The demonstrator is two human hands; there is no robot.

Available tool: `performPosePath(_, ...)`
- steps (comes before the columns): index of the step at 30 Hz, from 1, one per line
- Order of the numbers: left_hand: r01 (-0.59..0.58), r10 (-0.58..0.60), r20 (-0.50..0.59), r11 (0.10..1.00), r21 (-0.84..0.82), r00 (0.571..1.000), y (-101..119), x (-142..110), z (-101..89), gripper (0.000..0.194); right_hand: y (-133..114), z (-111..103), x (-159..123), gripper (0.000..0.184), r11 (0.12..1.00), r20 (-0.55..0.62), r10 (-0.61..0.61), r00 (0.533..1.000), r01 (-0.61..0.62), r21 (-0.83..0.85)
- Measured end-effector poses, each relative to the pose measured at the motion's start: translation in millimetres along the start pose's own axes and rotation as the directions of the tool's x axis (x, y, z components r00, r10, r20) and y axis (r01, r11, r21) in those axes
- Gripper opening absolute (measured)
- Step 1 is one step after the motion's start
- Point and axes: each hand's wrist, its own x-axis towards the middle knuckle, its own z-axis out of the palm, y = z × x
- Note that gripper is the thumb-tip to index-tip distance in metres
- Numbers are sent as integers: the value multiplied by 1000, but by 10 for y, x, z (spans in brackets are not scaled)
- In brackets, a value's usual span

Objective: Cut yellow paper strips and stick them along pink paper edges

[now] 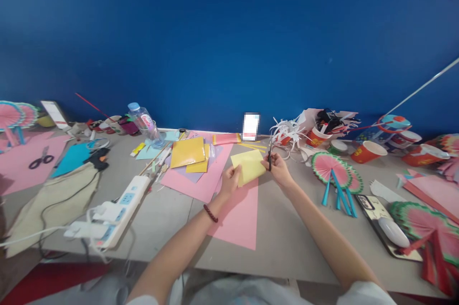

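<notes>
Left hand (232,179) pinches yellow paper (249,166), right hand (277,167) grips black scissors (270,160); bottle (153,136) bears a red label (147,121) (unreadably blurred).

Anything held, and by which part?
Left hand: yellow paper, by its left edge. Right hand: scissors, by the handles; whether it grips the paper too is unclear.

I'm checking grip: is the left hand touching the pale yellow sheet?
Touching: the head view shows the left hand gripping the pale yellow sheet by its left edge.
</notes>
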Motion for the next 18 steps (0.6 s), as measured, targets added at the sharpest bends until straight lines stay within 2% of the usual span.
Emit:
performPosePath(3,-5,4,32,1000,3,999,-28,-20,-5,43,1,14,29,54,999,-21,-38,999,37,-19)
performPosePath(7,40,-38,69,999,-29,997,-49,-18,-14,41,12,6,21,54,999,-1,-13,1000,13,-40)
performPosePath(13,66,-66,55,998,-16,996,-39,17,-3,40,73,-21,5,53,995,-8,-9,1000,8,-99)
performPosePath(16,94,-83,102,989,-114,991,12,10,16,39,104,-24,12,52,993,-66,-70,995,63,-101)
performPosePath(18,103,-78,137,977,-186,987,43,6,24,48,115,-24,10,52,992,-89,-92,992,83,-98)
